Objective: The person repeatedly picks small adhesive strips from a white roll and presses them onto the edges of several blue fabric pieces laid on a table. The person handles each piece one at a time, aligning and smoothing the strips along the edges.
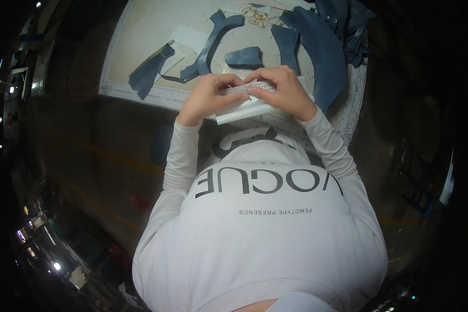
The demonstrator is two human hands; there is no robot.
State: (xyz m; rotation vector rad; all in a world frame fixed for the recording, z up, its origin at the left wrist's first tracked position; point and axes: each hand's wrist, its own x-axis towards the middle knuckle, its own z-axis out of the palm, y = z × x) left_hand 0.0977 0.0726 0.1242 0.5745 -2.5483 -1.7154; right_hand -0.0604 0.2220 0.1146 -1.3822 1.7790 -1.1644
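Both of my hands are closed on a white sheet [244, 111] with a small printed grid along its upper part and a rolled or folded lower edge. My left hand [209, 98] pinches its left part between thumb and fingers. On the right part, my right hand [290, 92] does the same, its fingertips close to the left ones. The sheet is held at the table's near edge. Just beyond my hands lies a small folded blue piece [244, 57] of fabric or leather-like material. What the fingertips do behind the sheet is hidden.
Curved blue cut pieces lie on the pale table [120, 73]: a strip [213, 41] at the left, a wide one [325, 62] at the right. A blue heap [351, 36] covers the far right corner. Tan loops [257, 18] lie at the back.
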